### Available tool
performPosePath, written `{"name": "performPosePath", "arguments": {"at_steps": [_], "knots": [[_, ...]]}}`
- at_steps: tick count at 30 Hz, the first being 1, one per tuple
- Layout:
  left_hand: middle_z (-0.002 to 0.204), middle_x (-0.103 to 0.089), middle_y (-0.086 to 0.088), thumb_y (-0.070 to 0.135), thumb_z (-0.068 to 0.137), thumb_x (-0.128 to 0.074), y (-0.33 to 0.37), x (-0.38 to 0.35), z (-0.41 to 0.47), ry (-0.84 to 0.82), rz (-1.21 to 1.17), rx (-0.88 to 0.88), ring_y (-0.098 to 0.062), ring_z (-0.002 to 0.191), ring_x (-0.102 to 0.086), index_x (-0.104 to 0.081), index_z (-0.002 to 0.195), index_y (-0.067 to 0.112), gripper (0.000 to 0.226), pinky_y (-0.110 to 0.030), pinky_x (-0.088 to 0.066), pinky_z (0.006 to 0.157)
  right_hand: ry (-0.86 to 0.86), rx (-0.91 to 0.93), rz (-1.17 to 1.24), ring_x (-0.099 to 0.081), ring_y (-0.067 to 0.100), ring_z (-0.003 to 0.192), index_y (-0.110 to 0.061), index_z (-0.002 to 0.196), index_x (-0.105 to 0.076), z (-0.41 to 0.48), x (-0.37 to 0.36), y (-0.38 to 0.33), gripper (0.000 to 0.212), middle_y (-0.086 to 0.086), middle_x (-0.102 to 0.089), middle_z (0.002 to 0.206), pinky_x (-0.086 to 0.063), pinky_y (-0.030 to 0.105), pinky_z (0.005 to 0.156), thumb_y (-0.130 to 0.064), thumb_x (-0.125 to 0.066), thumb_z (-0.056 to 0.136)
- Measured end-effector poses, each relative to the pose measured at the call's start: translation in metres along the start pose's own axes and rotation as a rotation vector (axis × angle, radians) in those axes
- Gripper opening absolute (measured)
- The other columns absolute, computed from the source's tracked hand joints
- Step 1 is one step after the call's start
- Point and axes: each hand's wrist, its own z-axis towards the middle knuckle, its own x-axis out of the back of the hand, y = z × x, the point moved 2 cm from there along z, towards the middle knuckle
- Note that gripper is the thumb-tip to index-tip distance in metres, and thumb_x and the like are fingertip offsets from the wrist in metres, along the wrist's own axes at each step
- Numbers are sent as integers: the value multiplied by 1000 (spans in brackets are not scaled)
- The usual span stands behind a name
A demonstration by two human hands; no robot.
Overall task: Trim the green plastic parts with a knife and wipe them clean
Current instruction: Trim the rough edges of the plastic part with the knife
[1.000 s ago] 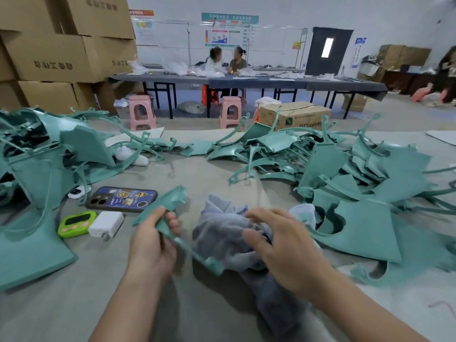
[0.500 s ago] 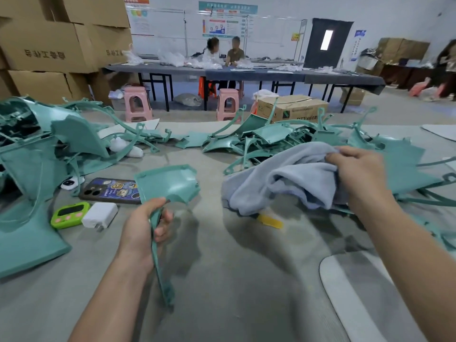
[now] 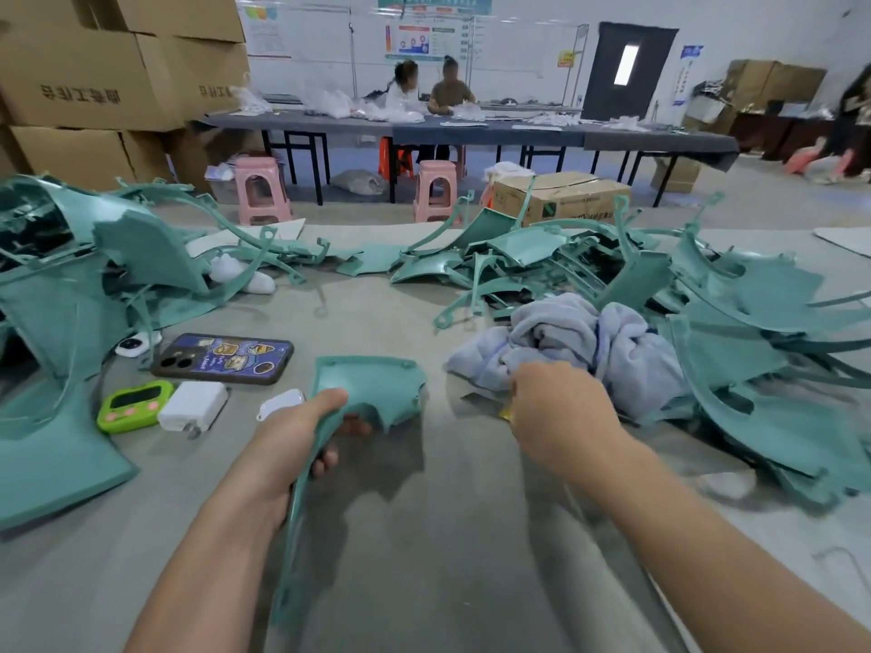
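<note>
Fingers (image 3: 330, 399) of left hand (image 3: 290, 447) grip green part (image 3: 374, 384), broad end pointing away; right hand (image 3: 561, 417), cannot tell.

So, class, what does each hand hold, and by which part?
Left hand grips the green plastic part at its narrow neck; right hand: cannot tell.

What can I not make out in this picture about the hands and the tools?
- Head view: the right hand covers most of a small yellow thing; whether it is a knife, or gripped, is unclear.
- The left hand grips the green part, which partly hides its fingers.
- Wall posters: text too small.
</note>
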Motion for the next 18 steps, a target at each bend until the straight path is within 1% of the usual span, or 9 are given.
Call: {"name": "performPosePath", "arguments": {"at_steps": [2, 4, 5, 8, 10, 12, 14, 16, 18], "knots": [[89, -78, -11, 30, 98, -58, -1, -1, 1, -4, -3, 8, -10, 40, -44, -62, 114, 4, 30, -16, -32, 36, -115, -120, 40, -59, 29, 81, -18, 98, -52, -7, -15, 6, 9, 5, -66, 97, -33, 32, 59, -25, -56, 94], [83, -77, -13, 23, 99, -59, -2, -2, 3, -2, -83, 4, -13, 46, -57, -64, 108, 3, 23, -19, -43, 40, -168, -185, 68, -64, 33, 102, -16, 112, -59, -8, -23, 9, 24, 10, -67, 113, -38, 33, 69, -36, -53, 99], [80, -75, -15, 18, 99, -59, -3, -2, 4, 11, -138, 6, -16, 51, -63, -64, 108, 0, 21, -21, -49, 43, -171, -198, 75, -64, 33, 106, -17, 115, -60, -7, -25, 10, 27, 10, -67, 116, -38, 33, 71, -37, -51, 100], [79, -73, -16, 10, 99, -57, -5, 0, 8, 44, -239, 42, -19, 59, -68, -62, 113, -6, 21, -26, -57, 51, -142, -193, 15, -63, 30, 91, -23, 106, -64, -9, -20, 16, 15, 5, -70, 104, -37, 31, 64, -26, -52, 97], [74, -71, -15, 8, 100, -54, -3, 1, 7, 40, -255, 46, -17, 50, -62, -59, 109, -2, 15, -23, -52, 44, -60, -139, 24, -55, 24, 75, -26, 92, -62, -14, -15, 23, 8, -1, -67, 86, -35, 32, 59, -27, -55, 96], [72, -72, -12, 11, 99, -53, -1, 2, 5, 28, -170, 28, -13, 42, -52, -56, 99, 4, 7, -19, -40, 36, 76, -107, 234, -53, 20, 67, -24, 80, -58, -20, -13, 24, 21, -4, -61, 69, -39, 36, 58, -35, -60, 98], [76, -74, -11, 16, 100, -52, 0, -1, 1, -7, -83, 36, -11, 39, -44, -58, 91, 7, 14, -16, -30, 33, 218, -111, 554, -52, 13, 59, -24, 74, -58, -24, -13, 19, 23, -4, -59, 61, -42, 33, 58, -31, -67, 94], [75, -73, -10, 20, 101, -50, 0, -5, -3, -44, -17, 44, -11, 39, -39, -62, 86, 9, 22, -15, -24, 34, 221, -119, 796, -56, 6, 56, -27, 74, -62, -25, -18, 11, 21, -10, -65, 62, -41, 24, 55, -26, -71, 93], [72, -73, -9, 24, 102, -47, 1, -5, -5, -77, 108, 52, -12, 36, -37, -64, 85, 6, 30, -14, -22, 34, 131, -108, 906, -62, 5, 57, -27, 78, -63, -26, -27, 3, 18, -9, -69, 65, -47, 27, 58, -22, -69, 95]]}}
